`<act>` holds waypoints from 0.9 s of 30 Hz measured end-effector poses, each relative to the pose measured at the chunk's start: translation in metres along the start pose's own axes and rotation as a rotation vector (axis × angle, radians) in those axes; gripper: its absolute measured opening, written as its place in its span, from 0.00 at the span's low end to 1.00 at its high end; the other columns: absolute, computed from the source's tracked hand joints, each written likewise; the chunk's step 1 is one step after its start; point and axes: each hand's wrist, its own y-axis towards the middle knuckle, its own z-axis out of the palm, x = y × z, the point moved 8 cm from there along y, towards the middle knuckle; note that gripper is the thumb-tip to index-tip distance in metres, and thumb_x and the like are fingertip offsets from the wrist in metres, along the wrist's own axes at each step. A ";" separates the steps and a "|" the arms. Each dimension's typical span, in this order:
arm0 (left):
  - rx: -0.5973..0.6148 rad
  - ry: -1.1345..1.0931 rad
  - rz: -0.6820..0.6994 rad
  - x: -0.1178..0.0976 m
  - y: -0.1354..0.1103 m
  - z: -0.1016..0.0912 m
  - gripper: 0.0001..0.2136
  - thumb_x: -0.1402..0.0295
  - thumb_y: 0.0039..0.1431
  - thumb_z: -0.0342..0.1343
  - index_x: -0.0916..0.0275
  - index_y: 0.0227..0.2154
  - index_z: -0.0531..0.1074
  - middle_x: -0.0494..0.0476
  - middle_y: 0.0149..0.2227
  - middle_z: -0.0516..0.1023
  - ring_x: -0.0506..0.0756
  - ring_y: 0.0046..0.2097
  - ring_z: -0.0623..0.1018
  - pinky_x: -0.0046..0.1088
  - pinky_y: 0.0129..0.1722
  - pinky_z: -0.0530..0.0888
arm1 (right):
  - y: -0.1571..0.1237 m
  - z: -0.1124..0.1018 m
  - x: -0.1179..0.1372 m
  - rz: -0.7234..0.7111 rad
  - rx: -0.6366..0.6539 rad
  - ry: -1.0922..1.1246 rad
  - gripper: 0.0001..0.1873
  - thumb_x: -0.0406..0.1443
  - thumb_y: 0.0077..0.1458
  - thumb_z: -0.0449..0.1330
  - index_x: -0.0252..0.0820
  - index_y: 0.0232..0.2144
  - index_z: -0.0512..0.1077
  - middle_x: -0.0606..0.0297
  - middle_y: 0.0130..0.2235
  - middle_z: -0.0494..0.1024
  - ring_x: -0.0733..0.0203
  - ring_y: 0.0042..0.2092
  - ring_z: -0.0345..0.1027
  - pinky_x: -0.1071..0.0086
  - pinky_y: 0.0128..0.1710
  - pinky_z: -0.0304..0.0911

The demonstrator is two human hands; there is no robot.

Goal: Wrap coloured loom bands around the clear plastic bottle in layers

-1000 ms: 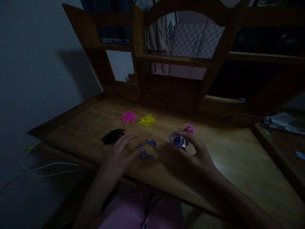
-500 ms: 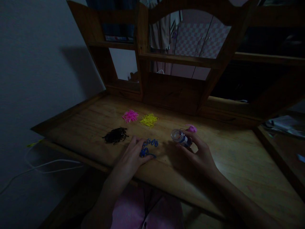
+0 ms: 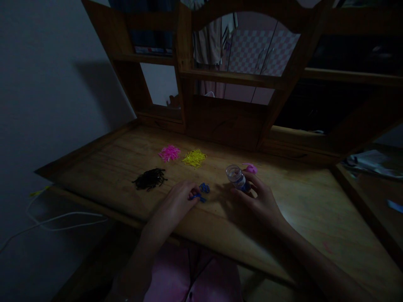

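Observation:
The room is dim. On the wooden desk (image 3: 315,218) my right hand (image 3: 261,199) grips a small clear jar (image 3: 236,177), tilted with its mouth toward the left and blue bands inside. My left hand (image 3: 178,201) is closed on a bunch of small blue rubber bands (image 3: 201,192) lying between the two hands; some bands stick out past the fingertips. A small pink piece (image 3: 251,168) lies just behind the jar.
Three heaps of bands lie farther back: black (image 3: 149,179), pink (image 3: 169,153), yellow (image 3: 194,158). A wooden hutch with shelves (image 3: 226,79) rises at the back. A white cable (image 3: 56,220) hangs off the left. Papers (image 3: 371,161) lie at right.
My left hand went from spread flat near the black heap to closed over the blue bands, gathering them toward the jar. My right hand tipped the jar more upright.

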 end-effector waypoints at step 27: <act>0.019 0.017 0.189 -0.026 0.022 0.007 0.21 0.65 0.54 0.61 0.54 0.52 0.69 0.56 0.49 0.69 0.59 0.52 0.72 0.34 0.53 0.68 | -0.002 0.001 0.005 0.029 0.024 0.040 0.20 0.43 0.53 0.63 0.45 0.48 0.72 0.60 0.48 0.77 0.53 0.47 0.72 0.60 0.45 0.67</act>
